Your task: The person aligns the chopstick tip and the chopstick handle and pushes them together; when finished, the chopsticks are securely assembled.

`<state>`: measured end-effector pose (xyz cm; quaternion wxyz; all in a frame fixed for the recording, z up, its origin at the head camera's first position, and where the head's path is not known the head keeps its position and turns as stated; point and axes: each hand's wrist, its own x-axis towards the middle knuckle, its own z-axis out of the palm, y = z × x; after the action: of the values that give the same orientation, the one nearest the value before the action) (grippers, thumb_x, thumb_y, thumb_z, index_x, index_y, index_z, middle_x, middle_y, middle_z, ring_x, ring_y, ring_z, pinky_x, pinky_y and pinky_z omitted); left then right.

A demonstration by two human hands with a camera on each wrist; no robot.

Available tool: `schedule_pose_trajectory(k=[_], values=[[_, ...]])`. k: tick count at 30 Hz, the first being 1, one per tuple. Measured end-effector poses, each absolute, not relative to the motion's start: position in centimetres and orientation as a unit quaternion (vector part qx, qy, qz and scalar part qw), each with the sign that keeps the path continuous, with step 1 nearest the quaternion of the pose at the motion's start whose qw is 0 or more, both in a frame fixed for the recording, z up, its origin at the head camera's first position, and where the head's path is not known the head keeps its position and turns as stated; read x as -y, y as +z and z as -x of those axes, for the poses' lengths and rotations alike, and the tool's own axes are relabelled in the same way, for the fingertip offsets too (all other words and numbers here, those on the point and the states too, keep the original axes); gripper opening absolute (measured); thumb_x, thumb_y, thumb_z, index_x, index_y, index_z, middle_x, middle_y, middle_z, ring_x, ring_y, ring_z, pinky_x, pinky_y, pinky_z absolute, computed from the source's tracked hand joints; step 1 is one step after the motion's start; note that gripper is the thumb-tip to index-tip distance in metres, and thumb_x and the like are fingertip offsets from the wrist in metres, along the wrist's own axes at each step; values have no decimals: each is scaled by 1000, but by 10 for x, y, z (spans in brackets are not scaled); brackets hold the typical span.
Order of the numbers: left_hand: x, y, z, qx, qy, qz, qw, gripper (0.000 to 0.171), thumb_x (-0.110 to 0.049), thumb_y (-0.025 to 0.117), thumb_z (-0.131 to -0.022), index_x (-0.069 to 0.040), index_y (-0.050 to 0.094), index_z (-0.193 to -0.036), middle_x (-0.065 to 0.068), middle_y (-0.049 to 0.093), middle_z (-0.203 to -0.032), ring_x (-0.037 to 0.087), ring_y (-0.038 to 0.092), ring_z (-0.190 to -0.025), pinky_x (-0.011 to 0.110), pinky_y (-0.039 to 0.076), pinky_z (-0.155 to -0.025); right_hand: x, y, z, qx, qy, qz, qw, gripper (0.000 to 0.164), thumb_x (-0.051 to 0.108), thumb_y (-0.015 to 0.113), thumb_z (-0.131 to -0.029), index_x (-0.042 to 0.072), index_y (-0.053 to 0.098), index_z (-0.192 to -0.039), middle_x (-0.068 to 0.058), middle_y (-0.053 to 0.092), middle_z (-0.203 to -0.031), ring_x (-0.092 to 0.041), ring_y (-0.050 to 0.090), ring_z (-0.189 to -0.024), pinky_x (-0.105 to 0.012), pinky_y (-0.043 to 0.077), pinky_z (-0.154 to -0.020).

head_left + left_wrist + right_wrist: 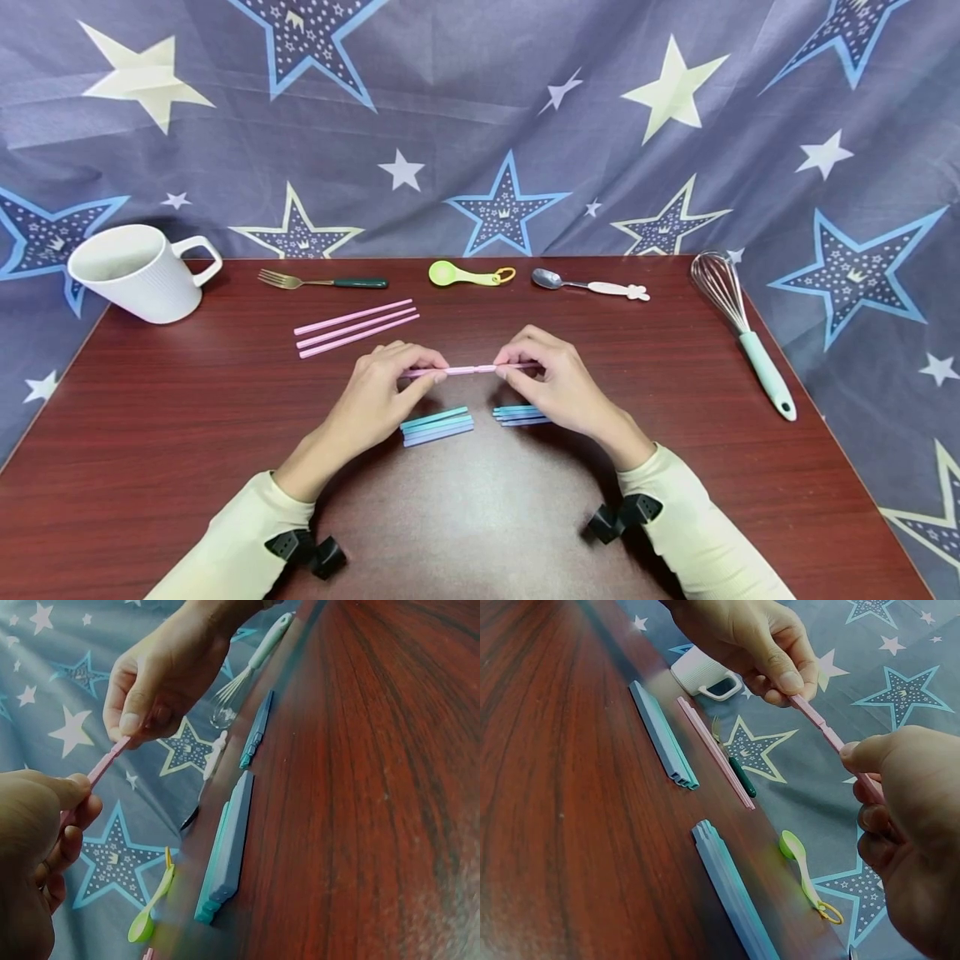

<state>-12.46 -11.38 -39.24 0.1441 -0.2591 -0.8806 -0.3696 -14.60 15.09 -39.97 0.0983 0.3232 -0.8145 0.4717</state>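
Note:
A thin pink stick [461,370] is stretched level between the two hands, above the table. A small notch shows midway along it, between the fingertips. My left hand [381,385] pinches its left part with thumb and fingers. The right part is pinched the same way by my right hand [553,379]. Each palm hides some of the stick. Below the left hand lies a bundle of short blue and teal sticks [437,426]. A second such bundle [517,414] lies under the right hand, which partly covers it.
Three longer pink sticks [357,327] lie side by side behind the left hand. Along the back edge are a white mug [142,275], a fork [322,282], a green measuring spoon [468,275] and a spoon [588,285]. A whisk [744,333] lies at the right.

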Motion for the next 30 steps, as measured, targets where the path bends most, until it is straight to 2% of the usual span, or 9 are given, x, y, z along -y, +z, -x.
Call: schedule_pose_trajectory(k=[7,13,17,24,30], values=[[114,-397,127,873,-386,259,146,11,-17,82,-89,-17,79,-100,-7,75,-87,5,60,-75,27,50,-66,-150,-402,147,816,469,-324,98,9,5,76,-92,13,76,-96,2,64,-86,-8,57,-77,-22,47,-66],[114,-399,128,871,-386,269,142,12,-17,83,-87,-16,81,-100,-6,77,-88,5,64,-78,25,51,-67,-148,-403,146,821,460,-325,92,9,8,78,-91,14,77,-97,2,65,-88,-14,61,-77,-22,47,-65],[112,-401,127,873,-383,267,139,10,-18,82,-88,-18,81,-98,-7,77,-88,5,64,-77,25,52,-67,-148,-403,145,822,459,-323,92,8,8,78,-91,14,77,-96,1,65,-89,-13,61,-78,-22,48,-66],[109,-400,124,887,-362,248,147,6,-23,82,-89,-22,83,-95,-9,78,-83,1,53,-63,21,42,-57,-147,-403,143,824,462,-315,86,6,6,77,-91,12,76,-94,1,66,-90,-8,61,-81,-25,52,-69],[109,-403,124,879,-363,258,169,7,-20,84,-86,-20,84,-93,-7,80,-83,0,50,-59,17,34,-51,-144,-407,144,822,466,-317,80,3,8,76,-92,10,75,-94,0,64,-89,-9,58,-80,-24,50,-70]])
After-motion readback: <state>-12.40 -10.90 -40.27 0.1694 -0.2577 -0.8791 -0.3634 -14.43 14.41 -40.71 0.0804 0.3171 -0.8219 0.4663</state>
